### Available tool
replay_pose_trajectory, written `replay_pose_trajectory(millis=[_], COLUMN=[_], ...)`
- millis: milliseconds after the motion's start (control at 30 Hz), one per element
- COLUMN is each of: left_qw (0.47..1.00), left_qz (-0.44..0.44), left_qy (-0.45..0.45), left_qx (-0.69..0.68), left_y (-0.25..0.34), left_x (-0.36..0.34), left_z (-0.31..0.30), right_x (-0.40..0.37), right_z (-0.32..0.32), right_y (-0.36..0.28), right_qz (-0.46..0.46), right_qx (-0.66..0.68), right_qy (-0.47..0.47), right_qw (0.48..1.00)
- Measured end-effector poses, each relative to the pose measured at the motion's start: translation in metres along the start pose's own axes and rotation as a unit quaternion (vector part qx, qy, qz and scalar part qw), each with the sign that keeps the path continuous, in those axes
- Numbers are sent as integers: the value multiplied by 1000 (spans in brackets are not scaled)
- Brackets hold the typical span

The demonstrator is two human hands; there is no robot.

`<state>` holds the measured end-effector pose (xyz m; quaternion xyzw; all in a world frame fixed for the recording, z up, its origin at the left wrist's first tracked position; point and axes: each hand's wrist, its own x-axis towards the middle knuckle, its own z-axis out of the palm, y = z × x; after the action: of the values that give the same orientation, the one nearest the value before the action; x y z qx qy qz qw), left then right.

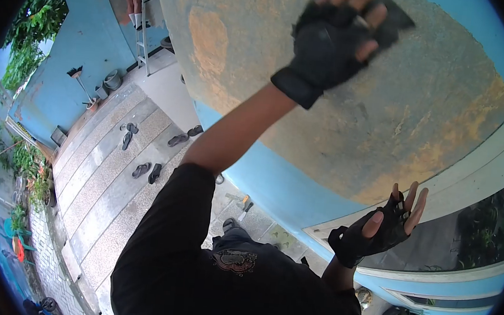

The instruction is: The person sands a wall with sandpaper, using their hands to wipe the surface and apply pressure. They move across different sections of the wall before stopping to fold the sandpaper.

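Note:
My left hand (331, 48), in a black fingerless glove, is raised at the top centre, holding a dark, flat sheet (398, 18) against the wall. Its fingers lie over the sheet, slightly blurred. The wall surface (337, 128) around it is patchy grey and orange, with light blue paint beyond. My right hand (379, 230), gloved the same way, is lower at the right beside the wall's lower edge and the window frame (468, 198). Its fingers are apart and nothing shows in it.
A person (133, 0) is near a ladder (143, 48) at the upper left. Sandals (141, 170) lie on the paved floor (99, 175). A broom (83, 85) and buckets (113, 79) stand by the blue wall. Potted plants are at the left and lower right.

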<state>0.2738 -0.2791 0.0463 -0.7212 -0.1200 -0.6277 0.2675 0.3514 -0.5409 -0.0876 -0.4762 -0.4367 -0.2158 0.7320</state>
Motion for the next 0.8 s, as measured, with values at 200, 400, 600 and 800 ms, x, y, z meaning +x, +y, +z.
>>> replay_pose_trajectory(millis=[200,400,600,800], left_qw=[975,997,997,986], left_qz=[-185,22,-14,-129], left_qy=[121,-38,69,104], left_qx=[-14,-67,-14,-31], left_y=[-101,81,40,24], left_x=[-92,-23,56,-95], left_z=[-5,5,-5,19], right_x=[-3,1,6,-2], right_z=[-39,-36,-33,-66], right_y=[11,11,13,29], right_qz=[13,-6,-10,-30], right_qx=[-27,-16,11,-56], right_qy=[27,-17,23,-14], right_qw=[999,1000,1000,998])
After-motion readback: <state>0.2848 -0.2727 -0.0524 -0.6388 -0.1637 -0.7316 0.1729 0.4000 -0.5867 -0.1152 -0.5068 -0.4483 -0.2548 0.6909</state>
